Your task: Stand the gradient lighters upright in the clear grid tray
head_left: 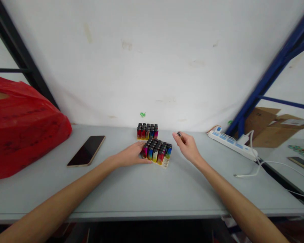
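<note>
Colourful lighters [155, 155] with black tops stand upright in rows in a white tray [165, 163], set at a slant on the table. Bare sockets show at the tray's near right corner. My left hand [129, 155] grips the tray's left side, thumb along the near edge and fingers behind. To the right of the tray and apart from it, my right hand [188, 146] is closed around a lighter [179, 134]; its black top shows while the fingers hide most of the body. Just behind stands a second block of lighters [147, 132], near the wall.
A phone [86, 151] lies on the grey table [141, 192] at left, near a red plastic bag [22, 125]. At right are a white power strip [232, 143] with a white cable [253, 173], a blue post [265, 72] and a cardboard box [273, 130].
</note>
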Demonstrator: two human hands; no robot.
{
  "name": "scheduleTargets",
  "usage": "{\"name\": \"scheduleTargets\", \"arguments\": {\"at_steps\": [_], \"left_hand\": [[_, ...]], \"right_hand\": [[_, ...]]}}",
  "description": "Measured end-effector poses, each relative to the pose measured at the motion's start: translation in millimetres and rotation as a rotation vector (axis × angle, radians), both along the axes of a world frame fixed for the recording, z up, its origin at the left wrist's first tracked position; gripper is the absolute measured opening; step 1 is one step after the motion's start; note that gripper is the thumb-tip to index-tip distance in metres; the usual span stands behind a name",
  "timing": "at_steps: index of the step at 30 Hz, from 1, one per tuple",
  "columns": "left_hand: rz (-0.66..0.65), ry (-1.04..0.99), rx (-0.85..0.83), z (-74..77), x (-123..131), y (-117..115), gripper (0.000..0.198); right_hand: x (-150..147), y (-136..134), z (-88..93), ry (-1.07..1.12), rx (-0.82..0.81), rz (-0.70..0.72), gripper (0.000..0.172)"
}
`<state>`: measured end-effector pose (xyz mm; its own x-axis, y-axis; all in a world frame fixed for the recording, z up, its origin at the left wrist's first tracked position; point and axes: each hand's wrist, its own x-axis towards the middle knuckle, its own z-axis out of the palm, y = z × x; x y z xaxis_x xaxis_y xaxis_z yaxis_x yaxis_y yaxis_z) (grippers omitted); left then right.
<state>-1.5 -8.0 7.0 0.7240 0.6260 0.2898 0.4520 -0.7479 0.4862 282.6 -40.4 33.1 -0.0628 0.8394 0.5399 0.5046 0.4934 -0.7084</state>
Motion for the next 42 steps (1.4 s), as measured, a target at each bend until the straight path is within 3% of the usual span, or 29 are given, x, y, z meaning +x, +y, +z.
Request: {"name": "scheduleTargets", "arguments": {"at_steps": [10, 18, 27, 36, 42], "left_hand": [[-0.001, 0.018, 0.002, 0.3, 0.5, 0.7, 0.069], [0.025, 0.011, -0.004, -0.3, 0.1, -0.2, 0.074], [0.0, 0.013, 0.007, -0.1, 0.1, 0.7, 0.072], [-0.003, 0.012, 0.006, 1.0, 0.6, 0.0, 0.069], [0.001, 0.009, -0.007, 0.4, 0.3, 0.2, 0.067]], "right_hand": [[-12.1, -1.4, -9.6, -0.134, 0.018, -0.023, 0.04], [-10.0, -2.3, -6.8, -0.188, 0.02, 0.007, 0.048], [-12.1, -3.4, -7.1, -0.202, 0.017, 0.013, 0.042], [-3.8, -16.6, 14.3, -0.256, -0.007, 0.219, 0.032], [-4.0, -16.4, 18.3, -0.364, 0.133, 0.297, 0.032]]}}
